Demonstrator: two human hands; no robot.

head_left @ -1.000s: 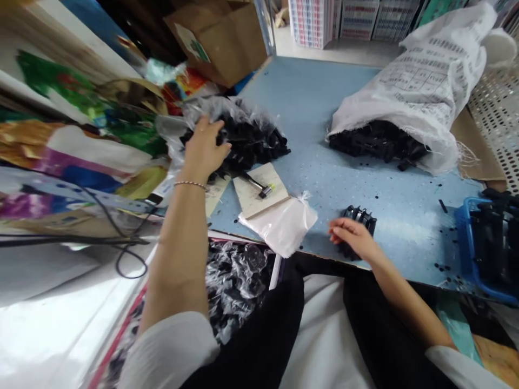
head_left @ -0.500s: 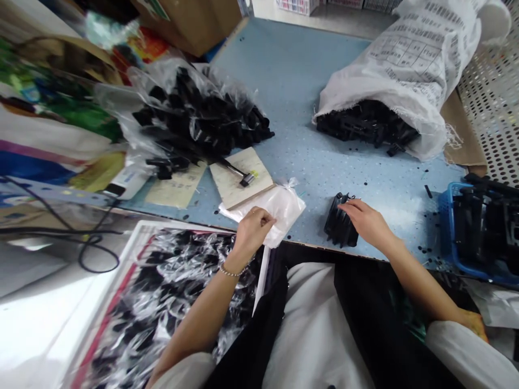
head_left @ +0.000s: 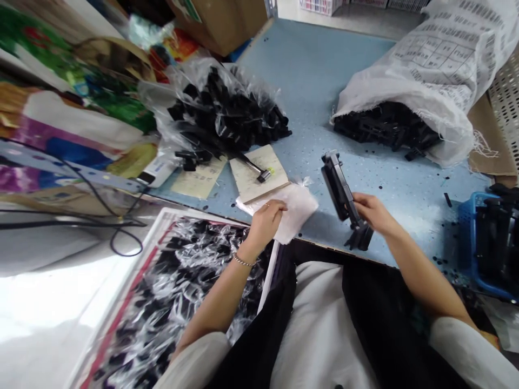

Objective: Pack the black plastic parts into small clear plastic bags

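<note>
My right hand (head_left: 373, 213) is closed on a long black plastic part (head_left: 338, 183), which it holds tilted above the table's front edge. Another short black piece (head_left: 360, 236) shows just below it; whether the two are joined I cannot tell. At the stack of thin white plastic bags (head_left: 298, 213), my left hand (head_left: 267, 220) has its fingertips pinched at the top bag. A small pad (head_left: 259, 189) lies partly over the bags, with a metal-ended tool (head_left: 263, 175) across it.
A crate (head_left: 162, 254) of bagged black parts stands below the table at left. Bagged black parts (head_left: 231, 108) are heaped behind the pad. A white woven sack (head_left: 430, 81) spills black parts at back right. At far right sits a blue basket (head_left: 468, 237) of them.
My right hand has lifted the long black part off the table and tipped it up. My left hand stays at the bags. The view has shifted so things sit further right.
</note>
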